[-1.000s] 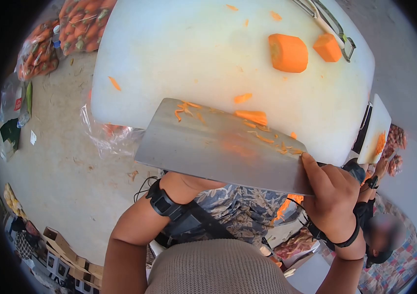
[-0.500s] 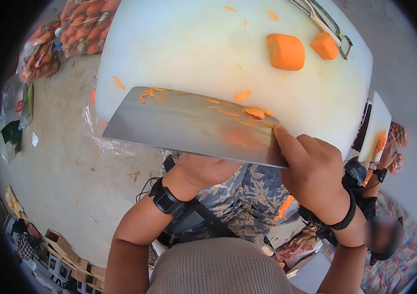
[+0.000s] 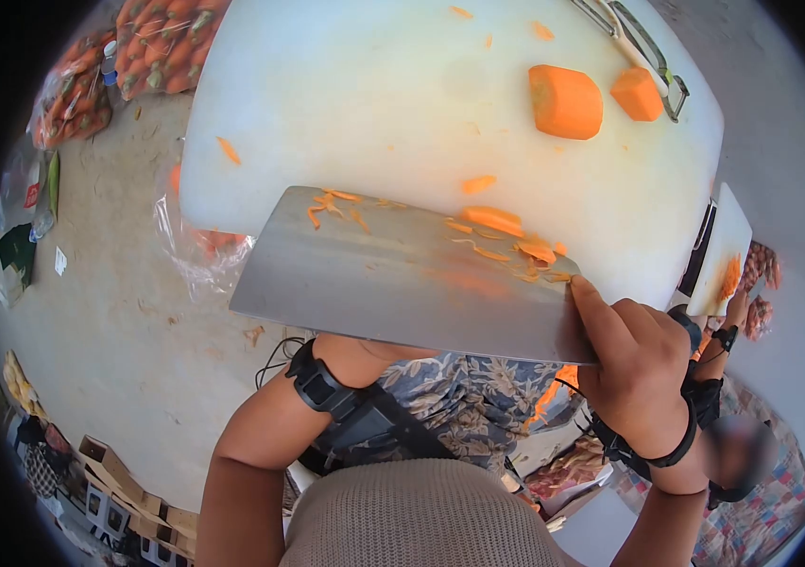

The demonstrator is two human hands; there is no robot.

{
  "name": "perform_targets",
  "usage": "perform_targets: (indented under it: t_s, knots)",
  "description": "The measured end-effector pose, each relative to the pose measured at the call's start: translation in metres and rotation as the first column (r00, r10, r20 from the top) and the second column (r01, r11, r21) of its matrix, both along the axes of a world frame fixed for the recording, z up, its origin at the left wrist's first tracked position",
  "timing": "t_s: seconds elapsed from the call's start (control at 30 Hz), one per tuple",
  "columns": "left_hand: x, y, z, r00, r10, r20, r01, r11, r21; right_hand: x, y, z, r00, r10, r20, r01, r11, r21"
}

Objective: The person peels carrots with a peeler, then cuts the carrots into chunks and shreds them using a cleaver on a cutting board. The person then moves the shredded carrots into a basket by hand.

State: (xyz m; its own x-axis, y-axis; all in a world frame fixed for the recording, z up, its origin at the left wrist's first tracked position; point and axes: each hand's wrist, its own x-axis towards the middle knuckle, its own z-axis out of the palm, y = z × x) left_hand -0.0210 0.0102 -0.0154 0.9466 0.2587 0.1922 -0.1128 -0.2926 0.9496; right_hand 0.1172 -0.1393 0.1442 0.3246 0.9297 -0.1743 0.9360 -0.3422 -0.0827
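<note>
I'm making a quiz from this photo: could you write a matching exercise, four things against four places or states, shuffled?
1. Cleaver
2. Peeler
3. Bagged carrots
4. Larger carrot chunk

A. On the floor
B. Left of the smaller chunk
C. Gripped by the right hand
D. By the board's far right corner

Pairs: 1-C; 2-D; 3-A; 4-B
</note>
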Motion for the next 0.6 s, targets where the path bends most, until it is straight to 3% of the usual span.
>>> perform_targets:
  t_s: [0.17, 0.3, 0.43, 0.53, 0.6]
  knots:
    - [-0.004, -0.001, -0.001, 0.993, 0.051, 0.104, -0.074, 0.97, 0.232, 0.001, 0.001, -0.005, 0.999, 0.029, 0.026, -0.029, 0.999, -0.018]
    - [-0.001, -0.013, -0.019, 0.967, 0.118, 0.226, -0.214, 0.856, 0.47, 0.006, 0.014, -0.015, 0.999, 0.043, 0.018, -0.043, 0.999, -0.013]
    - [0.011, 0.004, 0.002, 0.935, 0.138, 0.327, -0.29, 0.828, 0.481, 0.014, 0.032, -0.029, 0.997, 0.025, -0.07, -0.023, 0.999, 0.038]
    - [0.012, 0.004, 0.005, 0.929, 0.104, 0.355, -0.291, 0.799, 0.527, 0.012, 0.031, -0.029, 0.997, 0.012, -0.071, -0.009, 0.999, 0.038]
    - [0.008, -0.002, 0.0, 0.934, 0.169, 0.316, -0.335, 0.727, 0.599, 0.009, 0.03, -0.023, 0.999, 0.032, -0.027, -0.031, 0.999, 0.042]
